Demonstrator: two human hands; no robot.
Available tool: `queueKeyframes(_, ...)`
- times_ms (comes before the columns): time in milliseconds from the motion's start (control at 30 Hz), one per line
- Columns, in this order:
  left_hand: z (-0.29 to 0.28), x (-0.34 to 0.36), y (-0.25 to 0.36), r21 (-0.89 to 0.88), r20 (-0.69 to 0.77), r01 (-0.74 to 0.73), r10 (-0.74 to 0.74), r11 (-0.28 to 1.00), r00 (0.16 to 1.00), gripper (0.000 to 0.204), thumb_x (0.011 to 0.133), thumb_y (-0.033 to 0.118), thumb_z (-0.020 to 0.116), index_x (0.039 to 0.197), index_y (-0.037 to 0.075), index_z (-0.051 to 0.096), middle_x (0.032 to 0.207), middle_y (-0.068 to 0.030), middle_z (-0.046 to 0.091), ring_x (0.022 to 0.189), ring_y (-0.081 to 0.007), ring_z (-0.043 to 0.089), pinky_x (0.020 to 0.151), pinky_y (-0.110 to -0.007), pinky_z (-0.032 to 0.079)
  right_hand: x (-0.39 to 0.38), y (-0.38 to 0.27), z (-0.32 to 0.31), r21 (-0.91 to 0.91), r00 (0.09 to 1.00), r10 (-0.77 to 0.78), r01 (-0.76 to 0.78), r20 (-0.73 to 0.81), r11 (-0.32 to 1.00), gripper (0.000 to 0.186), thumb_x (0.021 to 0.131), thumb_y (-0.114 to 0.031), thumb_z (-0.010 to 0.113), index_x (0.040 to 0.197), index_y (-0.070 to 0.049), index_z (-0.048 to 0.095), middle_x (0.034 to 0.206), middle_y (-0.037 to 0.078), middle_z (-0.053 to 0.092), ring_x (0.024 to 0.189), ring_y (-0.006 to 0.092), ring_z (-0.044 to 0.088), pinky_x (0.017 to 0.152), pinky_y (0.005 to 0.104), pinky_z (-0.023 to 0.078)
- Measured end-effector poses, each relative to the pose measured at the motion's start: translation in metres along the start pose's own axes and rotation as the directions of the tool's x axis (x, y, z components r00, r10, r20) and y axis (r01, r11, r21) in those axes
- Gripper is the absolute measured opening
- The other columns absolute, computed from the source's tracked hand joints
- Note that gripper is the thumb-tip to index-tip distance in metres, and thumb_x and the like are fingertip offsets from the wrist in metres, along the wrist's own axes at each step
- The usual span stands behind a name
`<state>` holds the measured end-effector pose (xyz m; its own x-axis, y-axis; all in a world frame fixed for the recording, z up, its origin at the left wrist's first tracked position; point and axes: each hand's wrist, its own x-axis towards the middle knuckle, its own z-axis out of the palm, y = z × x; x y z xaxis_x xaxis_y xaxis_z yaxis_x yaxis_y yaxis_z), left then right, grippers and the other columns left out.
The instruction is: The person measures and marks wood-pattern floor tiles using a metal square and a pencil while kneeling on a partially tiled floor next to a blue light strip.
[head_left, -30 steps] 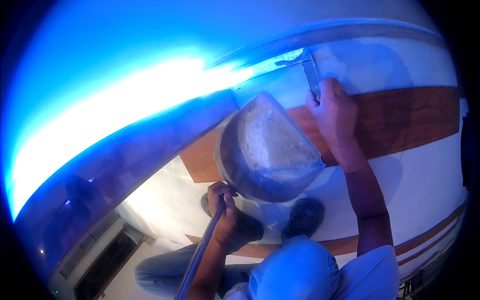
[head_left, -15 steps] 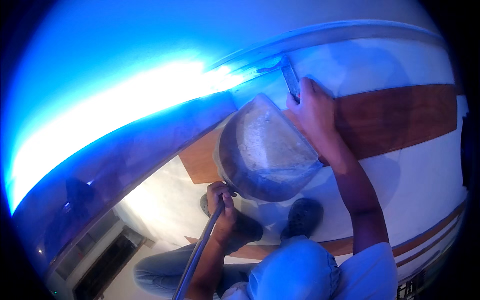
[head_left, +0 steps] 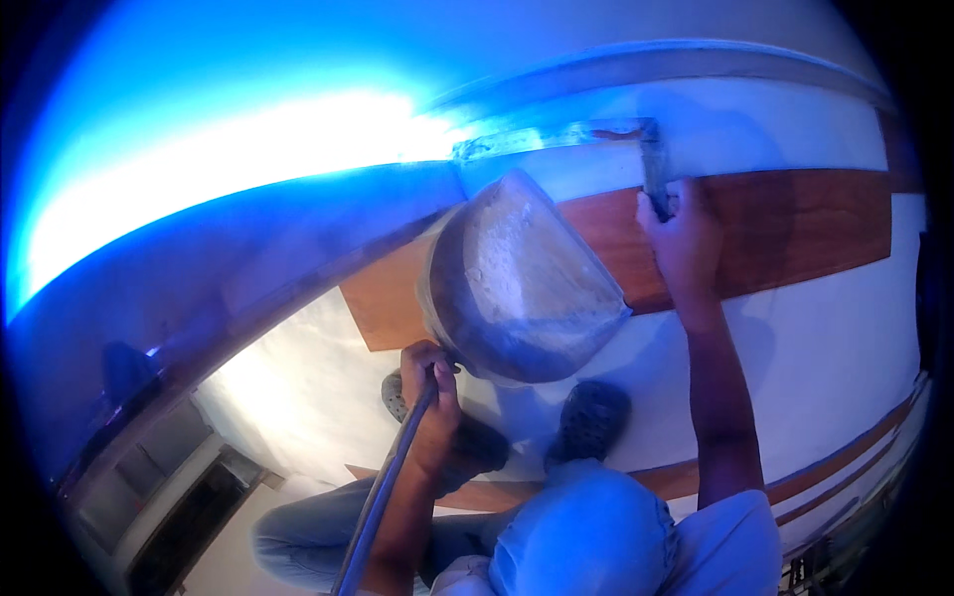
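My right hand is closed round a narrow, flat metal scraper, whose top end meets the long ledge beside the blue-lit strip. My left hand, lower left, is wrapped round a long grey rod that runs down out of view at the bottom. Just above that hand is a large half-round grey scoop or pan with a pale, stained inside. Whether the rod joins it is hidden by my fingers.
A glowing blue-white light strip curves across the upper left. Brown wood-look bands cross a white surface. My dark perforated shoes show below the pan. A dark rectangular opening is at the lower left.
The scraper in my right hand went left, then came back to the right, now a little lower. The view has shifted slightly. My left hand keeps its hold on the rod.
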<state>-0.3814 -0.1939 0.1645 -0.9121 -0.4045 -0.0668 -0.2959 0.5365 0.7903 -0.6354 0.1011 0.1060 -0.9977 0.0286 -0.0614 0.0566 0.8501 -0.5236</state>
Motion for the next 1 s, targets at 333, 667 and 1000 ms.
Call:
queueKeyframes(333,0.005,-0.003,-0.009,-0.053,0.031,0.035,-0.034,0.998,0.999,0.015,0.110,0.013,0.054,0.106,-0.001,0.059,0.111,-0.0147,0.057,0.085,-0.0190,0.063,0.071,-0.032,0.058,-0.049,0.014,-0.070,-0.080,0.878,-0.478,0.476,-0.019,0.876,0.029,0.087,-0.020,0.086,0.096,-0.008,0.061,0.080,0.008,0.058,0.065,0.0282,0.064,0.053,0.0412,0.050)
queueKeyframes(667,0.007,-0.006,-0.017,-0.046,0.009,0.002,-0.002,0.999,1.000,0.013,0.109,0.011,0.054,0.105,0.000,0.059,0.112,-0.0156,0.058,0.084,-0.0193,0.064,0.068,-0.032,0.060,0.001,0.012,-0.021,-0.137,0.978,-0.197,0.187,-0.064,0.973,0.029,0.090,-0.030,0.081,0.096,-0.010,0.061,0.085,0.008,0.067,0.075,0.0324,0.070,0.062,0.0486,0.055)
queueKeyframes(1000,0.005,-0.003,-0.001,-0.099,0.022,0.056,-0.054,0.993,0.998,0.016,0.109,0.013,0.054,0.106,-0.001,0.059,0.112,-0.0156,0.057,0.085,-0.0190,0.062,0.068,-0.033,0.060,0.010,0.024,-0.023,-0.135,0.990,-0.119,0.109,-0.072,0.985,0.033,0.088,-0.031,0.083,0.092,-0.009,0.059,0.083,0.009,0.065,0.074,0.0327,0.070,0.062,0.0471,0.055)
